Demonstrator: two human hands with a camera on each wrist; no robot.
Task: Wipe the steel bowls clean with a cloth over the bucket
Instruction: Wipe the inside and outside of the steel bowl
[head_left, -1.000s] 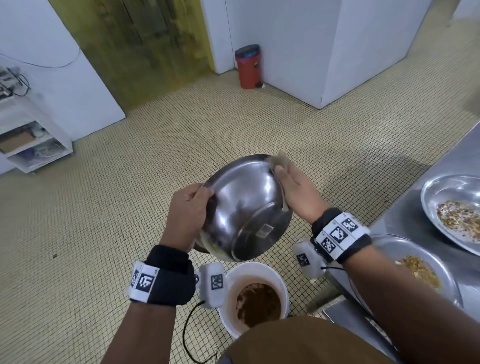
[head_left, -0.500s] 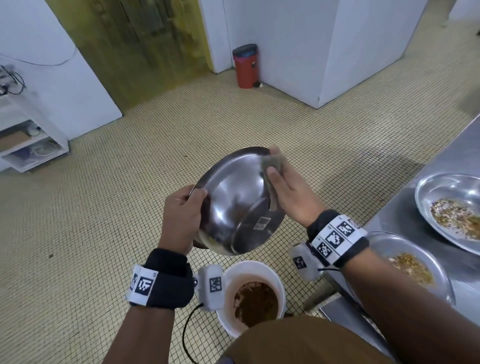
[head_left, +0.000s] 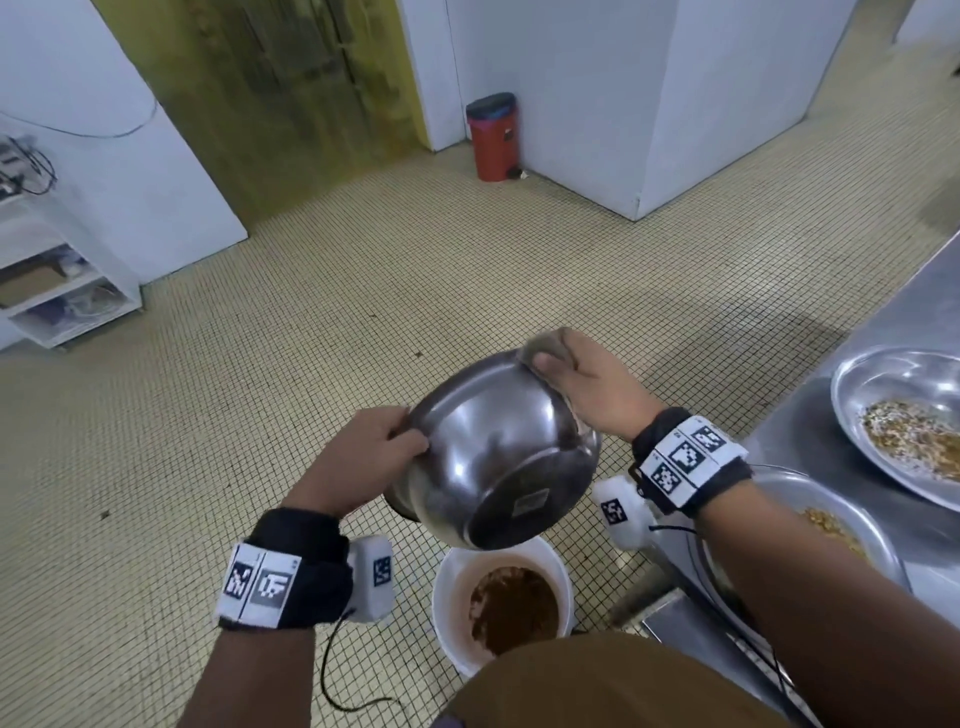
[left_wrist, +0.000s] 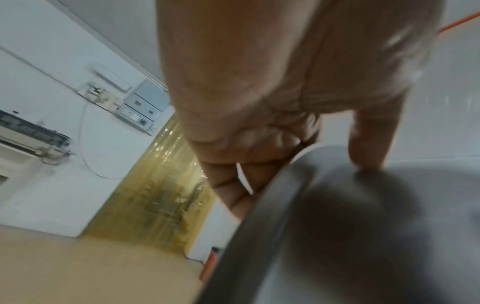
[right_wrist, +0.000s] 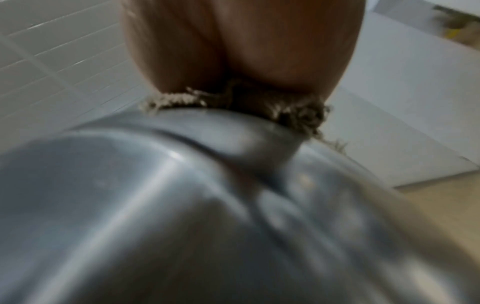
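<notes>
A steel bowl (head_left: 493, 457) is held tilted above the white bucket (head_left: 447, 592), its outer base with a small sticker turned toward me. My left hand (head_left: 363, 462) grips the bowl's left rim, fingers inside and thumb on the outer wall, as the left wrist view shows at the rim (left_wrist: 272, 197). My right hand (head_left: 582, 379) presses a beige cloth (head_left: 545, 345) against the bowl's far upper rim. In the right wrist view the frayed cloth (right_wrist: 233, 100) is squeezed between my palm and the bowl (right_wrist: 182, 205). The bucket holds brown food waste (head_left: 514, 603).
A steel counter (head_left: 893, 322) runs along the right with a bowl of mixed scraps (head_left: 904, 421) and a nearer bowl (head_left: 831, 525) with yellow bits. A red pedal bin (head_left: 493, 137) stands by the far wall, a white shelf (head_left: 62, 280) at far left. Tiled floor lies all around.
The bowl has turned so its base faces me more and has dropped lower over the bucket. My right hand slid the cloth from the outer wall up to the far rim.
</notes>
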